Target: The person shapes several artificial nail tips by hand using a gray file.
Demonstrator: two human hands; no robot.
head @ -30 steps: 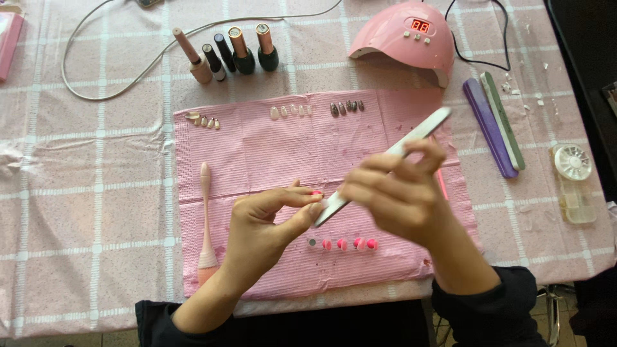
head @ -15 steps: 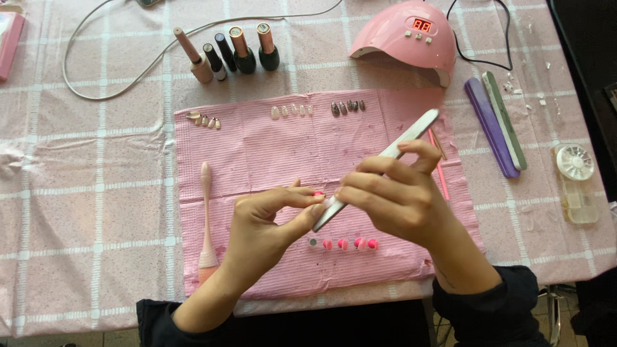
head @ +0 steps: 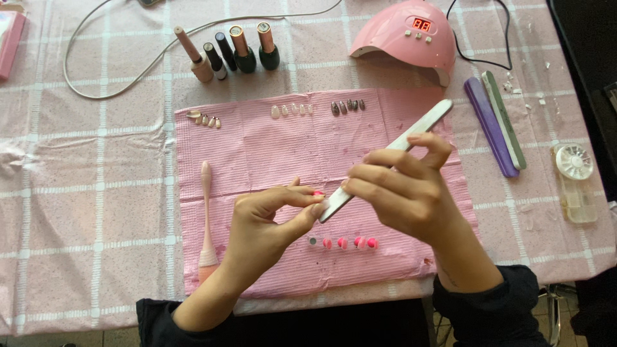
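Currently a pink press-on nail (head: 317, 193) is pinched between thumb and fingertips of the left hand (head: 267, 222), held just above the pink ribbed mat (head: 257, 160) — a narrow, closed grip, presumably so the small piece stays steady. A long grey nail file (head: 392, 154) is gripped near its middle by the right hand (head: 402, 193), fingers wrapped shut round it; its lower tip is laid against the held nail, tilted up toward the pink curing lamp (head: 405, 35). A row of pink false nails (head: 350, 243) is set out just below the hands, within easy reach. More nail sets are lined along the mat's top edge — pale ones (head: 292, 110) and dark ones (head: 348, 105). Polish bottles (head: 234, 54) are stood behind the mat, buffer blocks (head: 498, 125) to the right, a pink brush (head: 206, 218) on the left.
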